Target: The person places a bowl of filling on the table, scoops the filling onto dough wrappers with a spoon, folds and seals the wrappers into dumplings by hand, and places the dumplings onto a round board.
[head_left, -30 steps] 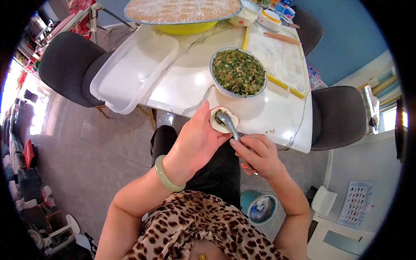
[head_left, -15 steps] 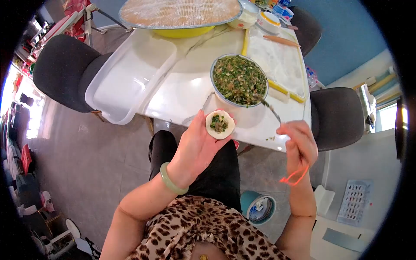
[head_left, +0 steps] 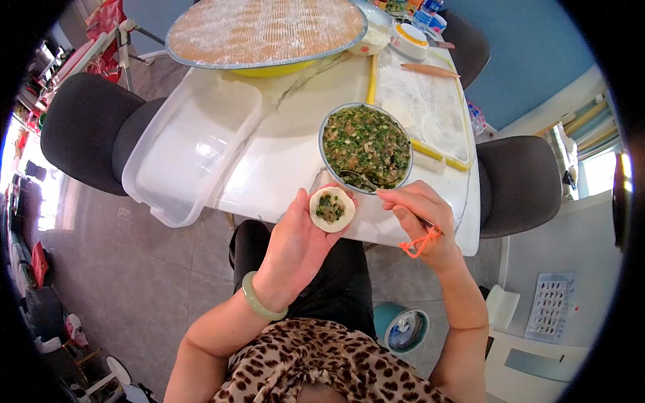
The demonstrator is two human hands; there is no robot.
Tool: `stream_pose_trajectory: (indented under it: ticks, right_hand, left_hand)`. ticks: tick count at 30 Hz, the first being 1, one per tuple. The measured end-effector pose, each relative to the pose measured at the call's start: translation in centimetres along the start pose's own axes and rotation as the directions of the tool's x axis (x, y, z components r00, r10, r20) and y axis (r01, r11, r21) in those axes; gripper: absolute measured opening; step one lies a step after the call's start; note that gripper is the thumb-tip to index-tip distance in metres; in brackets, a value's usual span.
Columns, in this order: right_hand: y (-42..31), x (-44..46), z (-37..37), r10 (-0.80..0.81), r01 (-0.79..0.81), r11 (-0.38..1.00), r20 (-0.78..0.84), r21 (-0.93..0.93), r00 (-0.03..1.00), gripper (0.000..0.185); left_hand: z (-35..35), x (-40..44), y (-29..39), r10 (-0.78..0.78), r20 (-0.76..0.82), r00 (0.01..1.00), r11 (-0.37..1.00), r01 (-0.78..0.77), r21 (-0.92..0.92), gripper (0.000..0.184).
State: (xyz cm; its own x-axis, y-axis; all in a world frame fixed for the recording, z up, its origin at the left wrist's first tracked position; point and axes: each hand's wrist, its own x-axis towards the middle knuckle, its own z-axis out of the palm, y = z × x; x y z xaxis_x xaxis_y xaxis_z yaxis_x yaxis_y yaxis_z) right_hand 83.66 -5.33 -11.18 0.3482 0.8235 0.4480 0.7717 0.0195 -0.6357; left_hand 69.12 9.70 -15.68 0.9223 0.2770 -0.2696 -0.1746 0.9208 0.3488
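A round dough wrapper (head_left: 342, 218) with a small heap of green filling in its centre lies on the fingers of my left hand (head_left: 295, 245), palm up, with a pale green bangle on the wrist. My right hand (head_left: 426, 218), with an orange cord at the wrist, pinches the handle of a metal spoon (head_left: 361, 180). The spoon's head is partly sunk in the chopped green filling at the near edge of a blue-rimmed bowl (head_left: 325, 156). The bowl stands on the white table (head_left: 259, 195), just beyond both hands.
An empty translucent tub (head_left: 151, 154) sits at the table's left. Behind are a floured round tray (head_left: 269, 30) and a yellow-edged floured board (head_left: 423, 101) with a rolling pin (head_left: 430, 70). Dark chairs (head_left: 87, 127) flank the table. A teal bin (head_left: 396, 316) stands on the floor.
The spoon has left the wrapper, leaving filling on it, and has moved into the bowl with my right hand. My left hand has shifted slightly left and nearer my body with the wrapper.
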Motion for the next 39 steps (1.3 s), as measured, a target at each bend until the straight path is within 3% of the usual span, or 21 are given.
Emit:
stream_pose_trajectory:
  ticks: [7, 9, 16, 19, 21, 22, 23, 25, 26, 36, 39]
  right_hand:
    - [0.1, -0.6, 0.4, 0.178, -0.182, 0.973, 0.042, 0.141, 0.983, 0.019]
    - [0.3, -1.3, 0.9, 0.304, -0.27, 0.877, -0.023, 0.397, 0.952, 0.02]
    - [-0.7, -3.4, 1.2, 0.387, -0.309, 0.788, -0.039, 0.532, 0.921, 0.03]
    - [-0.4, -4.2, 1.9, 0.342, -0.273, 0.823, -0.051, 0.498, 0.938, 0.027]
    - [-0.6, -4.7, 2.3, 0.08, -0.073, 0.992, -0.069, 0.104, 0.994, 0.023]
    - [-0.4, -4.8, 2.5, -0.071, 0.067, 0.996, -0.063, -0.063, 0.996, 0.03]
    - [-0.6, -4.9, 2.7, -0.074, 0.07, 0.996, -0.061, -0.062, 0.995, 0.03]
    - [-1.2, -5.0, 3.4, -0.279, 0.27, 0.925, 0.002, -0.269, 0.96, 0.038]
    - [-1.0, -5.4, 4.0, -0.296, 0.284, 0.91, 0.005, -0.304, 0.955, 0.044]
    - [-2.6, -7.0, 3.0, -0.307, 0.323, 0.868, 0.105, -0.377, 0.946, 0.037]
    - [-3.4, -6.8, 1.5, -0.284, 0.28, 0.93, 0.015, -0.239, 0.959, 0.032]
  left_hand:
    - [0.2, 0.2, 0.1, 0.019, 0.004, 1.0, 0.999, -0.019, 0.027, 0.049]
    - [0.3, 0.3, 0.0, 0.018, 0.008, 1.0, 1.0, -0.018, 0.02, 0.048]
    - [0.7, -0.3, -0.2, 0.058, 0.046, 0.997, 0.997, -0.061, 0.048, 0.047]
    - [0.6, -0.4, -0.3, 0.064, 0.059, 0.996, 0.997, -0.065, 0.027, 0.048]
    - [0.5, -0.3, -0.4, 0.061, 0.063, 0.996, 0.998, -0.062, 0.02, 0.048]
    - [0.4, -0.3, -0.4, 0.049, 0.069, 0.996, 0.999, -0.05, 0.015, 0.049]
    - [0.4, -0.4, -0.5, 0.053, 0.068, 0.996, 0.998, -0.054, 0.014, 0.049]
    - [0.4, -0.5, -0.8, 0.064, 0.109, 0.992, 0.997, -0.068, 0.028, 0.05]
    - [0.3, -0.6, -0.8, 0.066, 0.109, 0.992, 0.997, -0.069, 0.027, 0.05]
    - [-0.6, -0.9, -1.4, 0.062, 0.11, 0.992, 0.998, -0.062, -0.003, 0.052]
    - [0.0, -1.3, -1.5, 0.066, 0.057, 0.996, 0.997, -0.064, -0.03, 0.052]
